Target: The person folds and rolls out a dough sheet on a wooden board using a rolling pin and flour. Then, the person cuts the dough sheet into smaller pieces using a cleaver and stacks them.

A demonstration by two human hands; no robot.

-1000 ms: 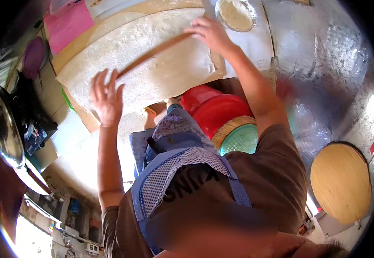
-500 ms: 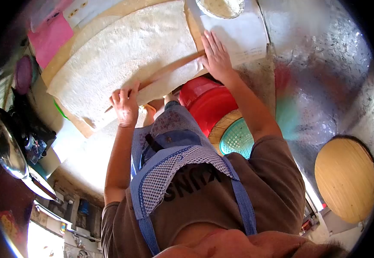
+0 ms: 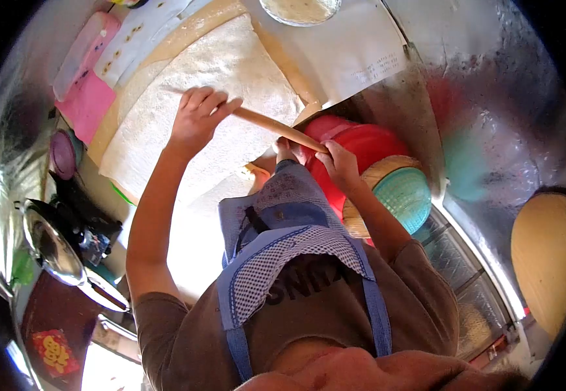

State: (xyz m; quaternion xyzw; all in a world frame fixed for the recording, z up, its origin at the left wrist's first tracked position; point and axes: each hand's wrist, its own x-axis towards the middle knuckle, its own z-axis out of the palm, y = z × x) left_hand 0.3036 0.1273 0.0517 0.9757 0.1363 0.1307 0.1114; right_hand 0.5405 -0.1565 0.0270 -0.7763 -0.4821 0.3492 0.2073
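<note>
A long wooden rolling pin (image 3: 276, 126) slants across the near right part of a large, flat, floured sheet of dough (image 3: 224, 65). My left hand (image 3: 195, 120) is closed on the pin over the dough, fingers bent around it. My right hand (image 3: 341, 164) grips the pin's near end, off the board's edge and above the red tub (image 3: 377, 140). The dough lies on a wooden board (image 3: 276, 49), with its near side reaching the board's edge.
A bowl of pale powder (image 3: 301, 10) stands behind the dough, on a white sheet (image 3: 348, 52). A turquoise basket (image 3: 405, 199) rests by the tub. Metal pan (image 3: 54, 244) at left; round wooden board (image 3: 543, 254) at right. Pink container (image 3: 91, 45) sits at far left.
The rolling pin has lifted from the dough's near edge and turned, its right end now nearer my body. My left hand moved forward, my right hand drew back and closed around the end.
</note>
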